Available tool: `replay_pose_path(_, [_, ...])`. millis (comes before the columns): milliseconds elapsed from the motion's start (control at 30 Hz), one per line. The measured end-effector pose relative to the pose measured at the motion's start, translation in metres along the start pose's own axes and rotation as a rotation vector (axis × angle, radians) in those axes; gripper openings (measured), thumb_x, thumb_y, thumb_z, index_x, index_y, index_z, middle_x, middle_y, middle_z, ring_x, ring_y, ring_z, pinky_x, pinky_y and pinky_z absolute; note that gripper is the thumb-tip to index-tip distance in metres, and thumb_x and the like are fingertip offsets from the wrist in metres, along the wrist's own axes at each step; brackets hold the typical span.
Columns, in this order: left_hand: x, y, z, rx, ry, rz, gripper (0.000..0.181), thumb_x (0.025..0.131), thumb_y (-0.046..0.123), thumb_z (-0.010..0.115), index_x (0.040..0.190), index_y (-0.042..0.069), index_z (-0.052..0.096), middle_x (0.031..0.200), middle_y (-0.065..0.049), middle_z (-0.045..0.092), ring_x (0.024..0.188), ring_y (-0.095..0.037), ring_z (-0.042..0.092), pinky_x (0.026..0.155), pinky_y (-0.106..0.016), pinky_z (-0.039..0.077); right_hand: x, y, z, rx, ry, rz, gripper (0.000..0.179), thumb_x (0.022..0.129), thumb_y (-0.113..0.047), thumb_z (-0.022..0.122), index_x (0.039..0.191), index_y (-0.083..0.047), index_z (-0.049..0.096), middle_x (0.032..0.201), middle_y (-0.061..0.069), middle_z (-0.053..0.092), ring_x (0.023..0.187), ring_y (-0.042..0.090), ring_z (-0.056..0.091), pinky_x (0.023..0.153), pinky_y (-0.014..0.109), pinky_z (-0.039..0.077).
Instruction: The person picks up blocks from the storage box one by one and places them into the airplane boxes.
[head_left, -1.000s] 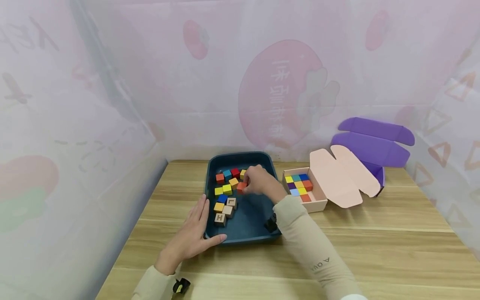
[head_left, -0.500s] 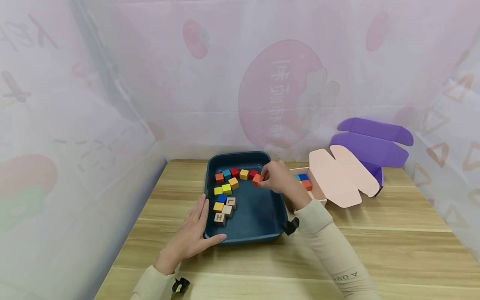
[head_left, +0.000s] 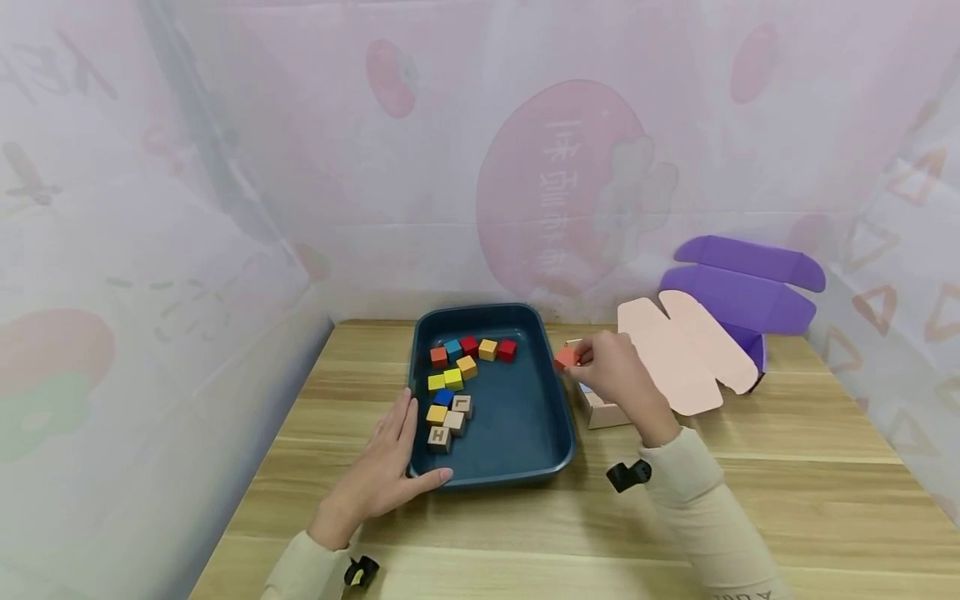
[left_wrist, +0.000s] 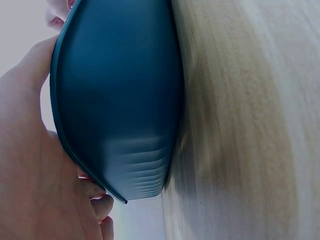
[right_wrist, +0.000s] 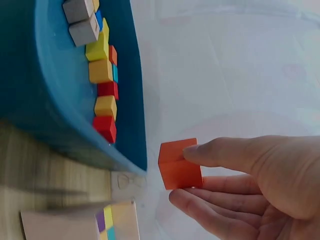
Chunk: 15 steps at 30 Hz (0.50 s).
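My right hand pinches an orange-red cube between thumb and fingers, up in the air between the tray and the pale pink box. The dark blue tray holds coloured cubes and a few plain wooden ones, two with letters, mostly along its left side and back. My left hand rests against the tray's front left corner, thumb over the front rim and fingers along the left side. In the left wrist view that hand lies at the tray's rim. The pink box is partly hidden behind my right hand.
A purple box with its lid up stands behind the pink box's open lid. Coloured cubes show inside the pink box. A printed cloth hangs behind the wooden table.
My right hand has carried the orange-red cube rightward, out of the tray and towards the pink box. My left hand has stayed at the tray's corner.
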<state>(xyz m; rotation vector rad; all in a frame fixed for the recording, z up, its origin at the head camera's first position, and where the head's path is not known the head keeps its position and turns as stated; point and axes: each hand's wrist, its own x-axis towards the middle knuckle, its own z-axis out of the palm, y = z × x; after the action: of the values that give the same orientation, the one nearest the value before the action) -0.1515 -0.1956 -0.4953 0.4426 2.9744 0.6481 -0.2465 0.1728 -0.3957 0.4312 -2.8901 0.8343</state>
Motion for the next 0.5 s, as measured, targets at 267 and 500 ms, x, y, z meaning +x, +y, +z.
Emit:
replay_pose_path(267, [0.000,-0.001,0.001,-0.010,0.005,0.003,0.122,0.090,0.077,0.063,0.170,0.006,0.003,0.180,-0.012,-0.005,0.167,-0.038,0.007,0.132,-0.064,0.016,-0.016,0.022,-0.016,0.029,0.053,0.132,0.020,0.091,-0.013,0.081,0.103,0.003,0.080,0.086,0.015,0.079,0.073,0.021,0.072,0.070,0.036,0.063])
replay_pose_path(500, [0.000,-0.001,0.002,-0.004,0.007,0.002,0.123,0.090,0.079,0.061,0.170,0.006,0.004,0.180,-0.012,-0.005,0.167,-0.038,0.007,0.132,-0.064,0.017,-0.020,0.036,-0.020,0.000,0.058,0.284,0.023,0.091,-0.019,0.082,0.090,0.004,0.079,0.082,0.015,0.076,0.074,0.026,0.064,0.060,0.028,0.052])
